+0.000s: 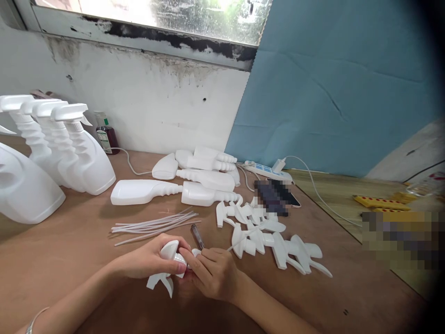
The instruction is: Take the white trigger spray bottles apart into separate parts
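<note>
My left hand (pixel 153 257) is closed around a white trigger spray head (pixel 169 250), its trigger pointing down toward me. My right hand (pixel 215 271) is pinched close against the collar of that spray head. From behind my right hand a thin white plastic tube (pixel 243 239) runs up to the right; its other end is hidden by my fingers. Just beyond my hands lies a small dark, partly clear stick-like object (pixel 197 235). A loose bundle of thin white tubes (pixel 153 226) rests to the left of it. More trigger spray heads (pixel 278 248) are heaped at the right.
White empty-looking bottles (pixel 146 191) lie along the back of the brown table (pixel 86 287). Assembled spray bottles (pixel 79 153) stand at the left, near a dark bottle (pixel 107 137). A power strip (pixel 267 171) with cables and a phone (pixel 288 195) sit at the back right.
</note>
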Demonstrator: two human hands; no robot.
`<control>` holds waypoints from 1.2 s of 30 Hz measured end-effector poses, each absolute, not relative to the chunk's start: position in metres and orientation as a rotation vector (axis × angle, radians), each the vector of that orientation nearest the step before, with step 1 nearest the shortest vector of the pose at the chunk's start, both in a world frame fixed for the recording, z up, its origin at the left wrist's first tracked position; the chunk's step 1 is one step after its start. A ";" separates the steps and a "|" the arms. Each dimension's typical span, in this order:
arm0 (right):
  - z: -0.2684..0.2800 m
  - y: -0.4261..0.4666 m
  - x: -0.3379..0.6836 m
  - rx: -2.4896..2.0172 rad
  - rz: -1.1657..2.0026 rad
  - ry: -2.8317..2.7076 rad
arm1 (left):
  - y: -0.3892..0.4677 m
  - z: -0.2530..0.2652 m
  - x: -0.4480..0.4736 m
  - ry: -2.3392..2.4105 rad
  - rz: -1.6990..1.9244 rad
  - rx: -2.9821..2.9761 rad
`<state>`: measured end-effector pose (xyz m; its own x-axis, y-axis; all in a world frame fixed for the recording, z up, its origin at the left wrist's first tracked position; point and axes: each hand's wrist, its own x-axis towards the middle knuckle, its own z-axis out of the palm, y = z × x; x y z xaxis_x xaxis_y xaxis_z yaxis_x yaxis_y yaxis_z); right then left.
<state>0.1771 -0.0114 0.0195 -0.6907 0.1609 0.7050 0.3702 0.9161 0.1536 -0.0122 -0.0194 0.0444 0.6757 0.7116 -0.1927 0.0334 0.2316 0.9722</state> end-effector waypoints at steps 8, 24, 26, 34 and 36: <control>0.020 -0.012 0.178 -0.310 -0.294 -2.416 | -0.019 0.048 -0.017 0.759 0.468 1.331; 0.032 -0.017 0.175 -0.247 -0.167 -2.468 | -0.016 0.053 -0.023 0.722 0.363 1.366; 0.033 -0.016 0.176 -0.265 -0.114 -2.481 | -0.016 0.055 -0.023 0.707 0.352 1.358; 0.042 -0.016 0.182 -0.364 0.105 -2.602 | -0.017 0.061 -0.023 0.639 0.318 1.352; 0.044 -0.016 0.183 -0.382 0.134 -2.629 | -0.016 0.062 -0.023 0.619 0.325 1.383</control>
<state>0.1826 -0.0162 0.0443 -0.8475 0.2910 0.4438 0.2444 0.9563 -0.1605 -0.0227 -0.0162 0.0624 0.8007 0.5587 -0.2161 0.1394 0.1771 0.9743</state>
